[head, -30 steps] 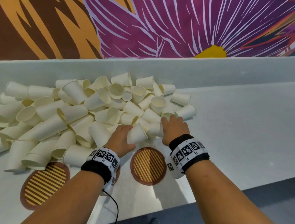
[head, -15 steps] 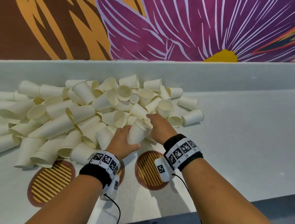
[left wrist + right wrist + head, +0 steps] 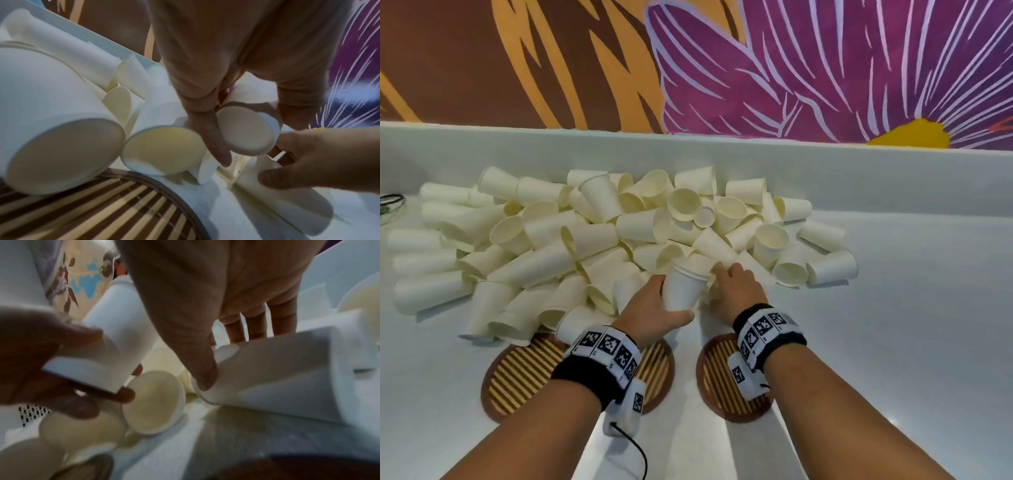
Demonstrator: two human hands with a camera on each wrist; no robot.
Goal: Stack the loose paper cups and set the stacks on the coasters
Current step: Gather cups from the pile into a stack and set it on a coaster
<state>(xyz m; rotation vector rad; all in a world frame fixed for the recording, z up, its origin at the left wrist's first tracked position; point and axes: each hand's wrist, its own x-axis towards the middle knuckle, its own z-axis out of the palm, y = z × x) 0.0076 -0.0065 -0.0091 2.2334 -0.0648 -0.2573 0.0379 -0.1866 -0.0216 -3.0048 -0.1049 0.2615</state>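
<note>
A big pile of loose cream paper cups (image 3: 599, 236) lies on the white table. My left hand (image 3: 674, 296) grips a short nested stack of cups (image 3: 683, 287) upright at the pile's near edge; its base (image 3: 246, 129) shows between thumb and fingers. Just to the right, my right hand (image 3: 734, 282) reaches into the pile and curls round one cup lying on its side (image 3: 277, 378), thumb on its wall. Three round slatted coasters (image 3: 517, 380) (image 3: 655, 370) (image 3: 726, 383) lie near me; cups from the pile overlap the left one, and my left wrist partly hides the middle one.
A low white wall (image 3: 859, 171) runs behind the pile, below a painted mural. A dark cable (image 3: 392, 202) lies at the far left. Bare table (image 3: 911, 308) stretches to the right of the pile.
My right hand slid a cup onto the one in my left hand, then moved right and down to another lying cup. The left hand kept hold of its stack.
</note>
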